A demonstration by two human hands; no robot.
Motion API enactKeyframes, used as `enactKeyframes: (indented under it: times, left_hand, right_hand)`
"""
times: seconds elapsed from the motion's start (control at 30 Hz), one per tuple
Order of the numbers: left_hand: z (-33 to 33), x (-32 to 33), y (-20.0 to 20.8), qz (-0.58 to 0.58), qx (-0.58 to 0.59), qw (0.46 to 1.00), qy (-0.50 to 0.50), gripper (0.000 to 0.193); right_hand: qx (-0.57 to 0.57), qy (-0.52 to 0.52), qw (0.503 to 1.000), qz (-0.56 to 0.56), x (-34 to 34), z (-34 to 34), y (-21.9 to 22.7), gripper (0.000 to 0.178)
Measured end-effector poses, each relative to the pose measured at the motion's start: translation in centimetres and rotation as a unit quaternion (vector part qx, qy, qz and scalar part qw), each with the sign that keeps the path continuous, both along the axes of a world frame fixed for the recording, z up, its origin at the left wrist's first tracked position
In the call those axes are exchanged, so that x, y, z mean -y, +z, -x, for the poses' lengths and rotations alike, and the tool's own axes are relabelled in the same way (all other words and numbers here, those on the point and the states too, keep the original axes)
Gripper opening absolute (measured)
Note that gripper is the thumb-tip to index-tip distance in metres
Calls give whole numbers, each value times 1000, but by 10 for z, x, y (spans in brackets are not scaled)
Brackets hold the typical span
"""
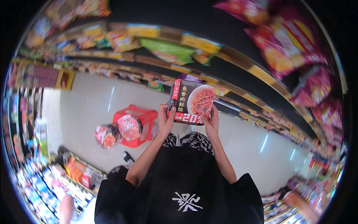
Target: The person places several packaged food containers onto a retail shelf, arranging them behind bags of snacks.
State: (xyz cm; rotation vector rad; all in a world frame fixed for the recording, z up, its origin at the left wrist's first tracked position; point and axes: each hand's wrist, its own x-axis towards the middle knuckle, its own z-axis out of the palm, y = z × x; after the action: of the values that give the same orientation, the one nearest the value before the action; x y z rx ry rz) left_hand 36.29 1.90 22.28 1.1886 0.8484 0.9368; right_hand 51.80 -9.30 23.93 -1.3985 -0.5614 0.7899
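Between my two hands is a black and red ready-meal box (192, 101), its front with a picture of a dish in a bowl turned up toward me. My left hand (166, 118) grips the box's lower left side, thumb on the front. At the lower right corner my right hand (211, 121) holds it the same way, thumb over the front and fingers behind, hidden. Below and to the left, on the floor, stands a red shopping basket (150, 118) with a round-looking food package (129, 127) in it. Another similar package (106, 136) is at its left side.
Shelves with yellow price strips (201, 43) curve across the front, carrying snack bags such as a large magenta chip bag (294, 41) at right. A pale tiled floor (93, 95) runs along the aisle. More stocked shelves (48, 183) are behind at left. Another person's limb (67, 207) shows there.
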Motion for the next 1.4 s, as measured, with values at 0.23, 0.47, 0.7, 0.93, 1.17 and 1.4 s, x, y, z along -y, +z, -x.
enactKeyframes:
  times: [0.23, 0.47, 0.7, 0.93, 1.17, 1.4]
  left_hand:
    - [106, -1, -59, 29, -99, 982, 155, 17]
    - [198, -5, -72, 100, -153, 928, 324, 13]
    - [280, 6, -106, 238, -18, 916, 322, 32]
    - [304, 22, -141, 234, -5, 910, 341, 47]
    - [304, 21, -137, 227, -24, 909, 348, 46]
    - [310, 31, -170, 197, -129, 895, 380, 27]
  right_hand:
    - [-27, 198, 976, 84, -48, 65, -49, 53]
    - [-28, 377, 915, 141, -101, 146, -104, 56]
    - [-10, 463, 861, 211, -130, 222, -140, 60]
    - [21, 491, 844, 213, -128, 253, -162, 71]
    - [58, 483, 850, 200, -128, 260, -190, 73]
    - [41, 498, 843, 199, -123, 259, -200, 71]
